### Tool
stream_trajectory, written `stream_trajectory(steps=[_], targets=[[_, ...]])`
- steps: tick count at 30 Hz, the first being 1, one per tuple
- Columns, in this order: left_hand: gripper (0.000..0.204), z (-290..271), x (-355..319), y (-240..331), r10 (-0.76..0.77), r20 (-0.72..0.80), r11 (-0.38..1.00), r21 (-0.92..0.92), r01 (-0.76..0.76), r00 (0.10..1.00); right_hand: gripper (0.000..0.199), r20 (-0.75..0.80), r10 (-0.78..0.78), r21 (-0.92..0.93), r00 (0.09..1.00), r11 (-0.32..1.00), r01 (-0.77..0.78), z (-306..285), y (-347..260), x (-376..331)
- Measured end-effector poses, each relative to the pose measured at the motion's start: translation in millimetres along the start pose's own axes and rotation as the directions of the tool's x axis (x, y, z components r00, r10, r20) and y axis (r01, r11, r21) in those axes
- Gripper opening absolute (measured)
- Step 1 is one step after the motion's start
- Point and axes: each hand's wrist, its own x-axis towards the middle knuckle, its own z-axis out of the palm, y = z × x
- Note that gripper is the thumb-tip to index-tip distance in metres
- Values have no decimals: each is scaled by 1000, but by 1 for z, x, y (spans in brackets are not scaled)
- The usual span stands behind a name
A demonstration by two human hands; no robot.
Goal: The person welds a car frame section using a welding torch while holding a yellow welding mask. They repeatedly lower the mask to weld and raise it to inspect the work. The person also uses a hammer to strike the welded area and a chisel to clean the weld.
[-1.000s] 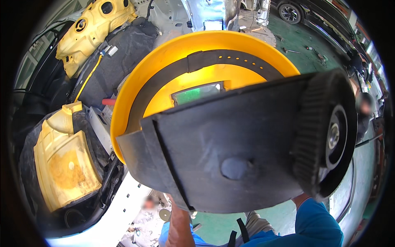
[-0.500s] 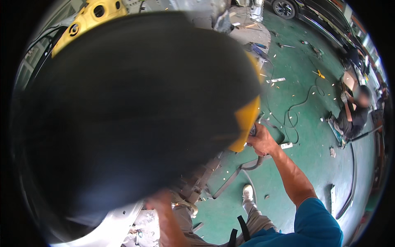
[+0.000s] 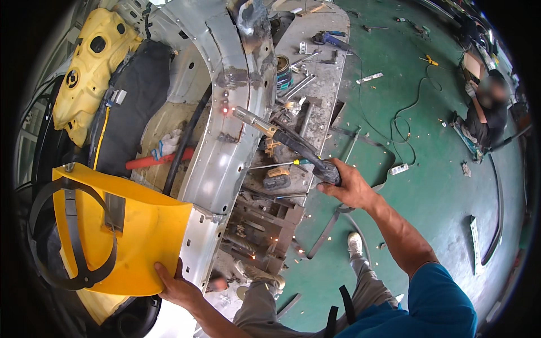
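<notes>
In my right hand (image 3: 352, 183) is a welding torch (image 3: 301, 147), fingers wrapped round its black handle. Its metal nozzle points left, close to a small glowing spot (image 3: 225, 110) on the grey car body pillar (image 3: 217, 169). Scorched brown patches and a row of weld marks lie round that spot. My left hand (image 3: 177, 286) grips the lower right edge of a yellow welding mask (image 3: 149, 225), thumb on its inner face. The mask's black headband (image 3: 79, 265) faces up. Part of the car body lies hidden behind the mask.
Left of the pillar are a yellow plastic tank (image 3: 93, 67) and a red tube (image 3: 160, 159). A work platform (image 3: 315, 67) carries an angle grinder (image 3: 332, 39), a tin and scattered tools. Cables (image 3: 394, 129) cross the green floor. At far right another person (image 3: 487, 112) crouches.
The dark mask that filled most of the view has been lowered to the left, uncovering the pillar and torch. My right hand stays near the same place, still holding the torch.
</notes>
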Motion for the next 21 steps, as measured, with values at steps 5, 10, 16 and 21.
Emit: stream_trajectory(steps=[5,10,16,21], targets=[[62,2,-3,0,-16,-3,1000,6,16,1000,54,24,54,34,998,998,-54,0,-2,8],[61,8,-8,3,21,-24,996,83,-19,999,46,57,45,49,997,998,-48,3,-3,19],[59,11,-10,4,13,3,996,89,-13,1000,37,103,122,163,987,977,-137,6,-7,30],[57,13,-10,6,17,34,995,98,-20,999,28,139,178,123,974,973,-196,5,-11,35]])
